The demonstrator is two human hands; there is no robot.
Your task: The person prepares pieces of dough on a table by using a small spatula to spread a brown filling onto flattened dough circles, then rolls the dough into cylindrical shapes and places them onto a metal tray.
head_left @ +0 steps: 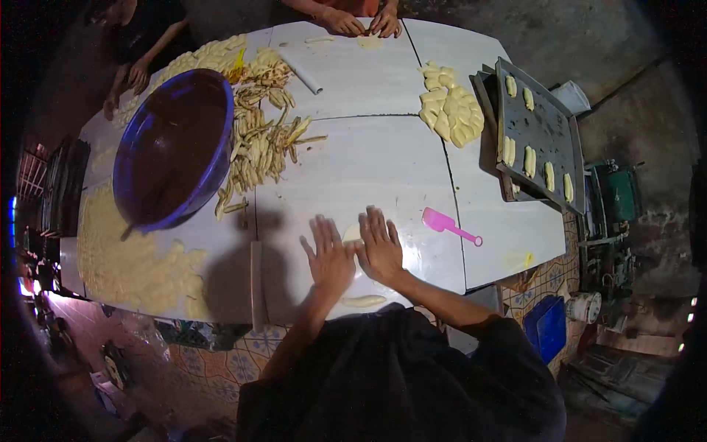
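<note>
My left hand (333, 258) and my right hand (381, 249) lie side by side on the white table, palms down with fingers stretched forward. Between and partly under them is a pale flattened piece of dough (353, 233); my thumbs come close together at its near edge, and what lies beneath the palms is hidden. Close to my body rests a rolled stick of dough (364, 300). Left of my left arm a smooth rolling pin or pipe (256, 283) lies lengthwise at the table's edge. A pink plastic scoop (451, 225) sits to the right of my right hand.
A large blue basin (230, 132) of brown contents stands left, beside a heap of peeled banana pieces (261, 151). Dough pieces (140, 254) cover the left side; more dough (451, 110) lies far right. Metal trays (545, 125) hold filled rolls. Two people work across the table.
</note>
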